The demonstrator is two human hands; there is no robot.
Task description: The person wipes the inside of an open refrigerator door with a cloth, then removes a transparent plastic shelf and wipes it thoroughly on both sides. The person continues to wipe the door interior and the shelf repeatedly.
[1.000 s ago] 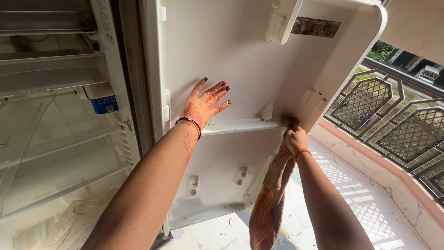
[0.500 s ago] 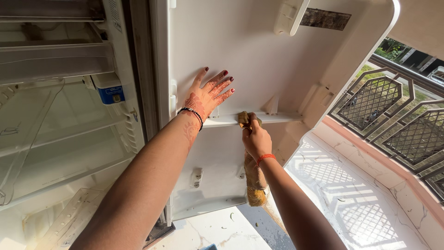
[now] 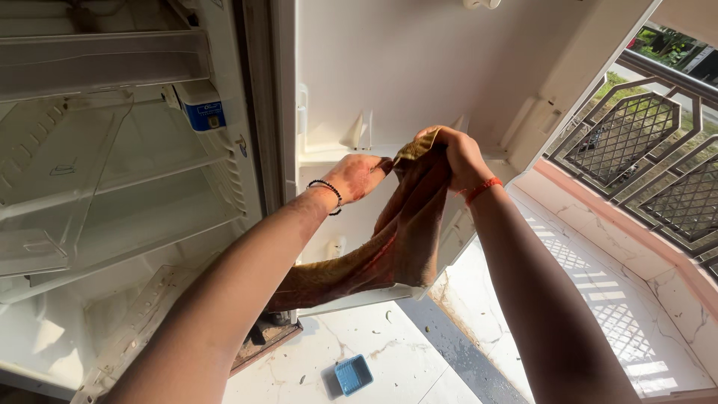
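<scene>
Both my hands are closed on the brown cloth [image 3: 396, 232]: right hand [image 3: 452, 155] pinches its top edge, left hand [image 3: 357, 176] grips beside it, in front of the open fridge door [image 3: 419, 67]. Cloth looks light, limp, non-slip; it drapes down, so hold bunched near the top. Blue tub [image 3: 353, 374] on floor below.

Home: fridge [image 3: 134, 187], balcony railing [image 3: 636, 142]

Small blue square tray [image 3: 353, 374] lying on the white marble floor [image 3: 598, 299] — well below the open door. Clear shelves [image 3: 105, 202] inside the fridge compartment at left, a blue-and-white box [image 3: 203, 108] fixed on its side wall. Metal lattice railing [image 3: 658, 179] at right — greenery beyond.
</scene>
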